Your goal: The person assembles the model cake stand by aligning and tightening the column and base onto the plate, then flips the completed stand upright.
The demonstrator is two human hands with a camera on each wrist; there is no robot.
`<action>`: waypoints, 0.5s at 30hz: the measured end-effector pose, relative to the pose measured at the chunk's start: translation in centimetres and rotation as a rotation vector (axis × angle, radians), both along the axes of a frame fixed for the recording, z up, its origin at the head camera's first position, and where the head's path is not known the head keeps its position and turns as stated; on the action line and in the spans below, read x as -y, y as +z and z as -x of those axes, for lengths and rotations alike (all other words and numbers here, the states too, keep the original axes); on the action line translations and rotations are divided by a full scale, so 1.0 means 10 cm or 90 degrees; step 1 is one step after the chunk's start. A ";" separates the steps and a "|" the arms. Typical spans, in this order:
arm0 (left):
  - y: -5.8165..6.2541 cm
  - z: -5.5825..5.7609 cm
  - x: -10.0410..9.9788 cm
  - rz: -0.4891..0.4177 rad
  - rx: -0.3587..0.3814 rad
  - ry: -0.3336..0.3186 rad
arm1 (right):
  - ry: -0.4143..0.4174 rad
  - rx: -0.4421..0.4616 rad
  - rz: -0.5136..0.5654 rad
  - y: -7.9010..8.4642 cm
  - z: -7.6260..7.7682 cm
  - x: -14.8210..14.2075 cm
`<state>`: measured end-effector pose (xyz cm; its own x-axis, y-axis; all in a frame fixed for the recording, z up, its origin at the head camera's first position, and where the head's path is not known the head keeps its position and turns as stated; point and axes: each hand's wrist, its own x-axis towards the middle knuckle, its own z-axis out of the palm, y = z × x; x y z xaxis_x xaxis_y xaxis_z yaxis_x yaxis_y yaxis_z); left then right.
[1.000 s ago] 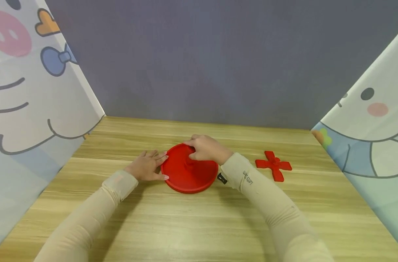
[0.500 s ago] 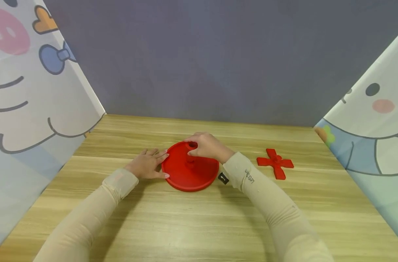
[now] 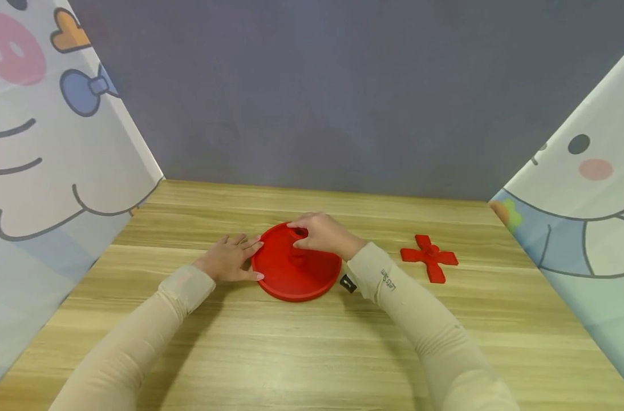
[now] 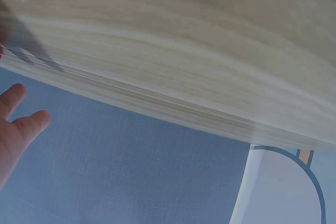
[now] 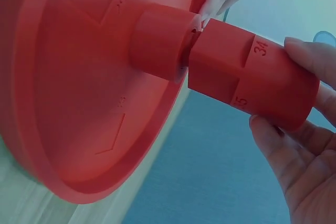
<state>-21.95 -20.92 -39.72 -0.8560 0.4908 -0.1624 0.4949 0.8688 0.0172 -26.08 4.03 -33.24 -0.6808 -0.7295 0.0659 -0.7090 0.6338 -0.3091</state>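
Observation:
A round red dish-like base (image 3: 296, 283) with a raised rim lies on the wooden table. At its centre rises a short round socket (image 5: 157, 40). My right hand (image 3: 326, 235) pinches a red tube (image 3: 294, 230) near its top, thumb on one side and fingers on the other. In the right wrist view, this tube (image 5: 247, 72) has a flat-sided lower part, carries the numbers 34 and 35, and meets the socket's mouth slightly tilted, with a thin gap showing. My left hand (image 3: 231, 259) lies at the base's left rim, fingers spread, fingertips touching it.
A red cross-shaped piece (image 3: 429, 258) with a central knob lies on the table to the right. Near my right cuff is a small black object (image 3: 348, 283). A grey panel (image 3: 322, 103) stands behind the table, with cartoon-printed cloths (image 3: 50, 160) at both sides.
My right hand has risen a little with the tube, uncovering its top opening, then come slightly back down. The left hand keeps its place at the rim.

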 end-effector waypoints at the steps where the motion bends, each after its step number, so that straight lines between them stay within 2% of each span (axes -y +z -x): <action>1: -0.01 0.00 0.01 0.001 -0.002 0.001 | -0.005 0.000 0.000 -0.01 0.00 0.01; 6: -0.01 0.01 0.03 0.005 -0.005 0.003 | -0.035 -0.004 0.022 -0.06 0.00 0.03; 11: -0.01 -0.01 0.01 0.010 -0.001 0.003 | -0.023 0.000 0.062 -0.16 0.02 -0.03; 15: 0.01 0.00 0.00 0.007 0.005 0.003 | -0.029 0.079 0.142 -0.22 0.06 -0.10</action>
<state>-21.95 -20.93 -39.59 -0.8574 0.4845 -0.1737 0.4901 0.8716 0.0117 -26.69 5.04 -35.45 -0.7253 -0.6749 0.1356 -0.6296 0.5708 -0.5271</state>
